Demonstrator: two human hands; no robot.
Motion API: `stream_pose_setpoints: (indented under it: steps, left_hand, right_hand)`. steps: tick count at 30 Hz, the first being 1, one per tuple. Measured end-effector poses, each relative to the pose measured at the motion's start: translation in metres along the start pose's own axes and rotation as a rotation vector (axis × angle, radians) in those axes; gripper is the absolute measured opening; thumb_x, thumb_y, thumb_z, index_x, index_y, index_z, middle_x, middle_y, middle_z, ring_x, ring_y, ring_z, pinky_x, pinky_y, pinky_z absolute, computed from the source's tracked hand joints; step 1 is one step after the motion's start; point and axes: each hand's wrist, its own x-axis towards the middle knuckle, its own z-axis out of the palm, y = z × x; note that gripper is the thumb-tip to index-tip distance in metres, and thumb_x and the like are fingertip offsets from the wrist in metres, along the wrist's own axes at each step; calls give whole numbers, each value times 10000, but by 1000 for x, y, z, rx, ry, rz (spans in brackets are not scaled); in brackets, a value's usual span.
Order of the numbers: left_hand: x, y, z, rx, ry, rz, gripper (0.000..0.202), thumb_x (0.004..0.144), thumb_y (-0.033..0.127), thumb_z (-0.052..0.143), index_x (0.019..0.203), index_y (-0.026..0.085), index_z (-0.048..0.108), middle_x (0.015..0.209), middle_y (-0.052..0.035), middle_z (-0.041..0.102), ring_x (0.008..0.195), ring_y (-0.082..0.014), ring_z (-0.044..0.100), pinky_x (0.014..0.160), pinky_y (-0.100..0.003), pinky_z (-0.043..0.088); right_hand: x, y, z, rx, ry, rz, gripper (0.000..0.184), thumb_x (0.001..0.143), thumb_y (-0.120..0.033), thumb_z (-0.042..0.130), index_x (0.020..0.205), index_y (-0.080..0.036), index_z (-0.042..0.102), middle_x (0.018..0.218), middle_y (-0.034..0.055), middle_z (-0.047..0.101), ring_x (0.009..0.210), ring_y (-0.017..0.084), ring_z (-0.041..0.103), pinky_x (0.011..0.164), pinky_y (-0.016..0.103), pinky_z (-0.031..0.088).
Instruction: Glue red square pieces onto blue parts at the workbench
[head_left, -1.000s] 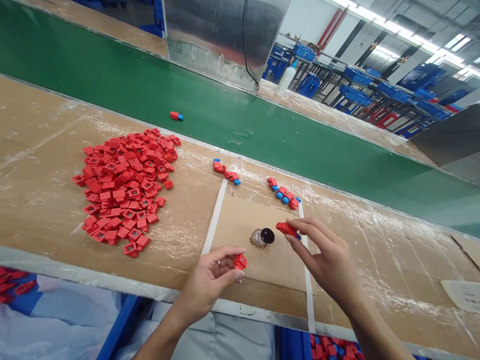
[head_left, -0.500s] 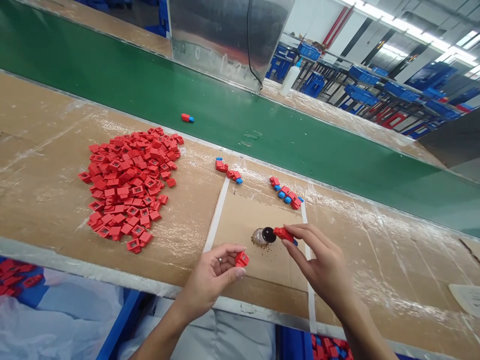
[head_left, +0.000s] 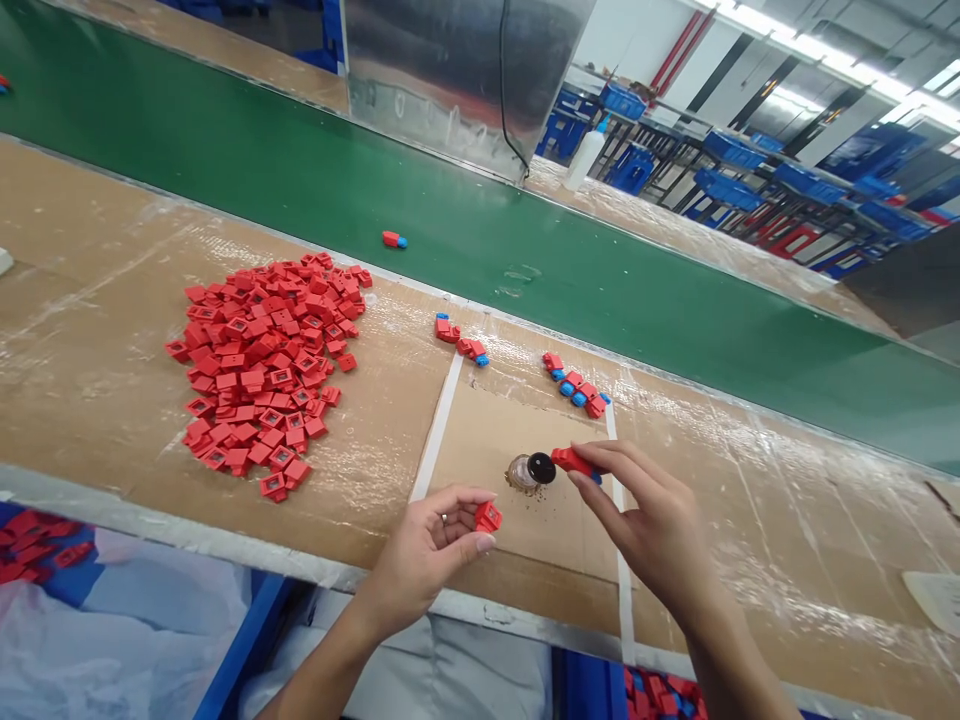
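My left hand (head_left: pixel 429 545) pinches a hollow red plastic piece (head_left: pixel 488 517) between thumb and fingers, its opening showing. In my right hand (head_left: pixel 645 510), thumb and fingertips grip a red-and-blue plastic piece (head_left: pixel 574 462); its blue end is partly hidden by the fingers. The red tip of that piece is right beside the round black top (head_left: pixel 541 468) of a small clear jar (head_left: pixel 520 471). Whether they touch, I cannot tell. Brown specks lie around the jar on a cardboard sheet (head_left: pixel 480 430).
A heap of red pieces (head_left: pixel 262 360) lies to the left. Several red-and-blue pieces (head_left: pixel 577 388) sit near the green belt (head_left: pixel 465 250), which carries another such piece (head_left: pixel 394 240). Behind stand a metal housing (head_left: pixel 450 80) and a white bottle (head_left: pixel 585 158). Bins with red pieces (head_left: pixel 664 695) are below the edge.
The red-and-blue piece on the belt has moved a little to the right, and another has appeared at the far left. Both hands keep their hold, nearly still. The view has shifted slightly.
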Motion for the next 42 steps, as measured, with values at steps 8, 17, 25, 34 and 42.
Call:
stream_pose_setpoints:
  steps: [8, 17, 25, 34, 42]
  left_hand:
    - [0, 0, 0, -11, -17, -9, 353, 798, 291, 738, 1130, 203, 650, 976, -39, 674, 902, -139, 599, 833, -259, 489]
    - [0, 3, 1, -17, -46, -7, 348, 789, 278, 745, 1113, 192, 651, 977, -44, 701, 934, -161, 628, 862, -280, 489]
    - [-2, 3, 3, -19, -54, 5, 347, 780, 259, 749, 1108, 187, 663, 995, -55, 726, 909, -163, 645, 854, -280, 499]
    - [-2, 4, 2, -35, -83, 5, 326, 803, 240, 730, 1120, 195, 670, 1005, -45, 730, 904, -148, 643, 848, -261, 494]
    - [-1, 7, 2, 37, -95, 15, 246, 819, 171, 676, 1061, 169, 720, 884, -43, 740, 797, -138, 632, 745, -235, 492]
  right_hand:
    - [-22, -29, 6, 198, 32, 190, 217, 912, -225, 606, 1127, -246, 623, 1031, 69, 654, 896, 199, 635, 765, 335, 548]
    - [-43, -48, 40, 549, -86, 347, 237, 921, -231, 597, 1156, -256, 611, 1055, 59, 656, 932, 173, 669, 779, 286, 592]
    - [-48, -45, 47, 563, -96, 373, 244, 918, -265, 605, 1160, -229, 612, 1058, 85, 663, 930, 192, 677, 783, 317, 604]
    - [-51, -46, 47, 553, -122, 337, 234, 928, -230, 588, 1157, -270, 608, 1093, 54, 633, 976, 169, 642, 810, 280, 568]
    - [-50, -54, 51, 505, -124, 250, 139, 943, -163, 539, 1018, -219, 642, 930, 49, 597, 869, 158, 603, 788, 271, 513]
